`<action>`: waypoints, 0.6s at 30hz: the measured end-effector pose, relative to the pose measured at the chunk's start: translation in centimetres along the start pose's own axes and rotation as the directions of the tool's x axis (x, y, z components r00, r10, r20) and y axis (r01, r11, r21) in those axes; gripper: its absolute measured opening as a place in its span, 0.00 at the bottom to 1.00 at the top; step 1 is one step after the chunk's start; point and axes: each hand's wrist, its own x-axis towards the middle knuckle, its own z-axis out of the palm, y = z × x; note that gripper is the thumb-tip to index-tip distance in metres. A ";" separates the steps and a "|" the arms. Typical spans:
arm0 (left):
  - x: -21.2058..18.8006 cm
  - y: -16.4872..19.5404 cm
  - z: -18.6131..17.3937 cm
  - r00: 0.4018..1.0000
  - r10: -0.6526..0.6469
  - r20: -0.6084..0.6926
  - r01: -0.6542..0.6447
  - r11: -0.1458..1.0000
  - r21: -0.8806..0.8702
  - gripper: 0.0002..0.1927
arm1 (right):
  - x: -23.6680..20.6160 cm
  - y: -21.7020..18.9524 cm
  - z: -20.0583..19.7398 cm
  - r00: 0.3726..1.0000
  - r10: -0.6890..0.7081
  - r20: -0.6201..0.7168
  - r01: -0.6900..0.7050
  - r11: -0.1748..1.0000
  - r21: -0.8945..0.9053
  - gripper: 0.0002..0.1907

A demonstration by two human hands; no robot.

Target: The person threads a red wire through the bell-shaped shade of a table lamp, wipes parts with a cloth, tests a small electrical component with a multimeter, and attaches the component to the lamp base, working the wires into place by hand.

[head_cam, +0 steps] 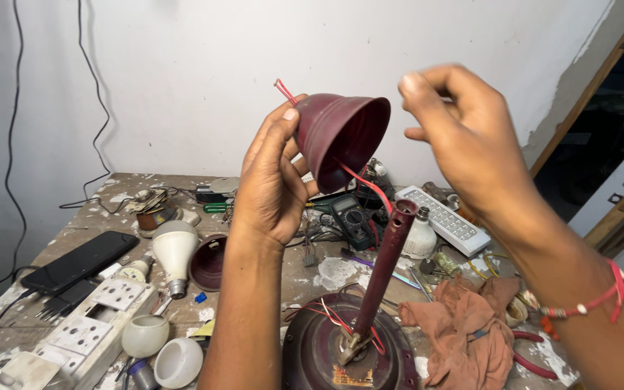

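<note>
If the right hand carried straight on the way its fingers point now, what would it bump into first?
The right hand is raised with its fingers curled and pointing toward the person's left. In that line the dark red bell-shaped cup, held by the left hand, comes first, probably at its open rim, though depth is hard to judge from one view.

A maroon cup-shaped cover [341, 133] with red wires [359, 180], a maroon rod [384, 267], a rust-orange cloth [464, 325], white bulbs [175, 249].

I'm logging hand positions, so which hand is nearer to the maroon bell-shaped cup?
Left. The left hand grips the maroon cup at its narrow end; the right hand is raised apart, to the cup's right.
</note>
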 end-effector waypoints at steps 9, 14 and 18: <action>-0.5 0.0 1.0 0.997 0.057 -0.053 -0.057 0.998 0.004 0.24 | 3.4 -1.4 1.3 0.895 0.229 0.383 -0.190 0.972 -0.137 0.55; -0.6 -0.1 0.8 0.990 0.129 -0.049 -0.127 0.991 0.041 0.20 | 2.0 -2.5 2.5 0.947 0.105 0.304 -0.045 0.979 -0.197 0.50; -0.9 -0.2 0.8 0.977 0.170 -0.130 -0.155 0.981 0.116 0.11 | 0.4 -4.2 2.4 0.964 -0.080 0.252 0.177 0.905 -0.388 0.47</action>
